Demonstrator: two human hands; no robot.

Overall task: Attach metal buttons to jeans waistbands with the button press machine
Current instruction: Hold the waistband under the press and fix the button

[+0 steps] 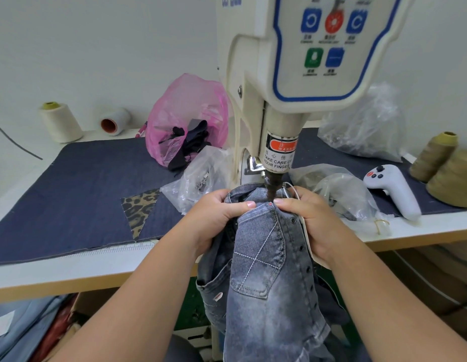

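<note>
1. A person's left hand (218, 210) and right hand (309, 214) each pinch the grey jeans waistband (255, 198), thumbs on top, holding it under the button press machine's plunger (270, 188).
2. Risk: both thumbs sit just beside the plunger; a fired stroke could crush a fingertip, as the warning label (279, 155) cautions.
3. A shifted waistband could set the button off-mark.
4. Outward: clear bags of hardware (198, 176) lie left and right of the hands; a white handheld controller (392, 185) rests further right, crowding the table.
</note>
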